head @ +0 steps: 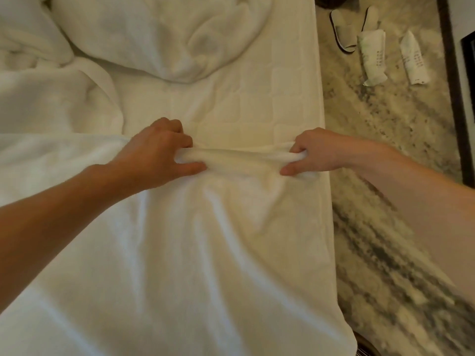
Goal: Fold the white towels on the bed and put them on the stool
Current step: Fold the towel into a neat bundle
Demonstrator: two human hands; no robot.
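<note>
A large white towel lies spread over the near part of the bed, wrinkled and running toward me. My left hand pinches its far edge at the centre, and my right hand pinches the same edge near the bed's right side. The edge is bunched and stretched taut between the two hands. A second crumpled white towel is heaped at the far end of the bed. More white cloth is piled at the left. No stool is visible.
The bed's right edge runs down the view. Beyond it is mottled grey and cream carpet with a pair of white slippers and two wrapped white packets. Dark furniture stands at the far right.
</note>
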